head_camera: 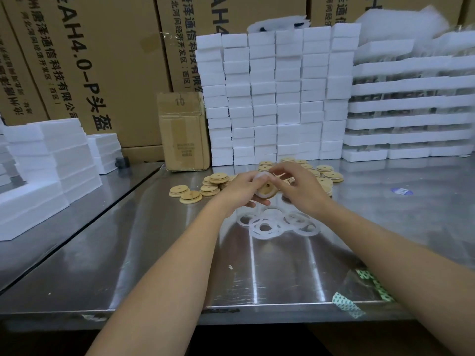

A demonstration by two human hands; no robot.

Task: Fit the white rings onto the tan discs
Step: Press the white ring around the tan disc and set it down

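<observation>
Both hands meet above the table, the left hand [240, 188] clamped on a tan disc [267, 189] while the right hand [298, 187] pinches a white ring [261, 176] at its rim, which looks thin, light and floppy against the stiff disc.

Even, bright overhead light. Streaked glare runs along the steel table [257, 265], strongest near centre. White foam blocks [277, 98] at far centre are nearly overexposed. Wide-angle distortion bends the cardboard cartons [84, 60] far left; far-right edge is smeared and soft.
</observation>
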